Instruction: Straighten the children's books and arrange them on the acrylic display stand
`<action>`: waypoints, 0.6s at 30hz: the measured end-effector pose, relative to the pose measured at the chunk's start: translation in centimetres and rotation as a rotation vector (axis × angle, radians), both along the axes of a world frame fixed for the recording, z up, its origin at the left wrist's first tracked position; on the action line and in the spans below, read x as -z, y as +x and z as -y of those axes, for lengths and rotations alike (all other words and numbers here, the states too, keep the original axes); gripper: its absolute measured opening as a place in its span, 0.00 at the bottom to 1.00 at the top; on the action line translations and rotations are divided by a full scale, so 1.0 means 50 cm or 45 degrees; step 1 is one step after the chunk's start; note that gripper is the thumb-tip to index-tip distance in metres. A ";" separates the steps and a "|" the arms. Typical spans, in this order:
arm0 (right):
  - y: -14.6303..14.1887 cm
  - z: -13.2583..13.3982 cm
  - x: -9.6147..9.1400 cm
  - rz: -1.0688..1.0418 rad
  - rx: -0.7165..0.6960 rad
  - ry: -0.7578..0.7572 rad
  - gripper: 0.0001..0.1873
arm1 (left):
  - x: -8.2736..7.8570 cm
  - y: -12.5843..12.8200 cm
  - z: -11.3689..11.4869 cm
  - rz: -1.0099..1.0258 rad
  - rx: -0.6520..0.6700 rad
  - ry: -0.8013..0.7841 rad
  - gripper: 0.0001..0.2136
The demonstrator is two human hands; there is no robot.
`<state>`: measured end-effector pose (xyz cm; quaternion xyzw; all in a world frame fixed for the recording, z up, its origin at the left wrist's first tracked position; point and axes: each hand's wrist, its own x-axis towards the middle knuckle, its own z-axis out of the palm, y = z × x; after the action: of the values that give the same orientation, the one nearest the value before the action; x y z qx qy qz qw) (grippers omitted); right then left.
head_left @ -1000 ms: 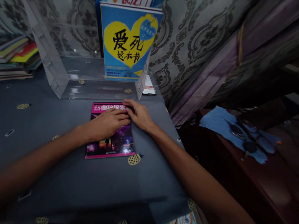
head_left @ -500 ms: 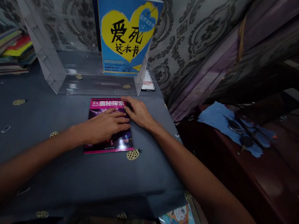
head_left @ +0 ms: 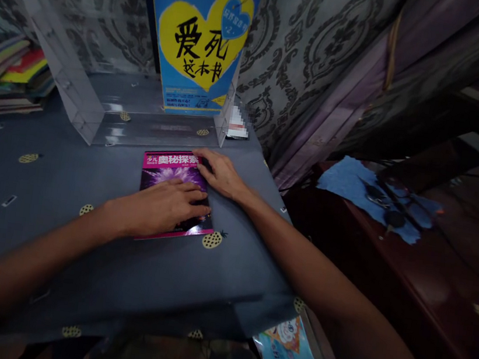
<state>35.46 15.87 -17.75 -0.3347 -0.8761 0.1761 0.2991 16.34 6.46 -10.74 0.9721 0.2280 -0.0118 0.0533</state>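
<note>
A small book (head_left: 173, 172) with a magenta border and a dark purple cover lies closed on the blue-grey tablecloth (head_left: 55, 267). My left hand (head_left: 163, 206) rests flat across the middle and lower part of the cover, fingers stretched to the right, hiding part of the picture. At the book's upper right corner is my right hand (head_left: 221, 175); its fingers touch the top edge and its thumb lies apart on the right side. Just behind the book stands a clear acrylic stand (head_left: 157, 133), holding an upright blue book (head_left: 189, 93) with a yellow heart.
A stack of books (head_left: 9, 78) sits at the back left. To the right, a blue cloth (head_left: 349, 182) with dark items lies on a dark red surface (head_left: 384, 287). Below the table's front edge is a light-blue booklet (head_left: 288, 348). Patterned curtains (head_left: 284, 44) hang behind.
My left hand has slid slightly down over the book, uncovering more of the cover's purple burst. The right hand stays at the corner. The whole view has shifted slightly.
</note>
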 end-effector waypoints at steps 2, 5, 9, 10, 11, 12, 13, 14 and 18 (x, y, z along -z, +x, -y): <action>0.000 0.001 0.000 -0.001 0.005 -0.007 0.18 | -0.006 -0.002 0.005 0.015 0.046 -0.033 0.21; -0.001 0.000 0.001 -0.006 0.003 -0.011 0.17 | -0.010 -0.007 0.010 0.016 0.055 -0.048 0.22; -0.001 -0.001 0.002 -0.013 -0.006 -0.003 0.18 | -0.017 -0.005 0.020 -0.051 0.012 -0.045 0.23; -0.001 -0.001 0.002 -0.014 -0.009 -0.004 0.18 | -0.021 -0.004 0.023 -0.074 0.009 -0.056 0.24; 0.000 -0.001 0.002 -0.016 -0.012 -0.006 0.18 | -0.024 -0.004 0.026 -0.094 0.014 -0.072 0.26; 0.000 0.000 0.002 -0.017 -0.013 -0.007 0.18 | -0.028 -0.004 0.029 -0.109 0.022 -0.091 0.27; -0.001 0.000 0.001 -0.016 -0.016 -0.006 0.18 | -0.031 -0.004 0.032 -0.117 0.029 -0.109 0.29; -0.001 0.000 0.001 -0.014 -0.019 -0.004 0.17 | -0.033 -0.005 0.034 -0.117 0.037 -0.124 0.30; -0.001 0.000 0.000 0.004 -0.023 0.009 0.18 | -0.035 -0.003 0.038 -0.097 0.024 -0.136 0.31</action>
<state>35.43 15.87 -17.77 -0.3261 -0.8801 0.1750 0.2973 16.17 4.55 -9.00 0.9688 0.2199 -0.0615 0.0964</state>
